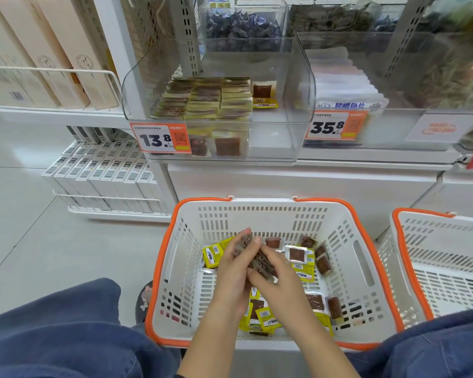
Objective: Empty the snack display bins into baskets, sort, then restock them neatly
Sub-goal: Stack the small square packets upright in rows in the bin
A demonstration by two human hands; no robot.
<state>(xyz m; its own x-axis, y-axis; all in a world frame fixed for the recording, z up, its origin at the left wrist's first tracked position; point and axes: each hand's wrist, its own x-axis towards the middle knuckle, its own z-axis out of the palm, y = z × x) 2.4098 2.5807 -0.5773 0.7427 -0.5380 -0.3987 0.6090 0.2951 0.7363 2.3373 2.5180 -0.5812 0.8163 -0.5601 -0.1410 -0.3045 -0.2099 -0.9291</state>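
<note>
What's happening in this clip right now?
A person crouches over a white basket with an orange rim, both hands gathering a stack of snack packets: the left hand cups it and the right hand presses against it. More loose packets lie on the basket floor. The clear display bin above is partly restocked with neat rows. A second basket stands to the right.

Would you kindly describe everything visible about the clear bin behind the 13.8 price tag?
The clear bin looks like transparent plastic, open-topped with rounded corners, standing upright on the white shelf. An orange price tag is on its front left. Inside, snack packets stand in neat rows toward the left; the right part is bare.
</note>
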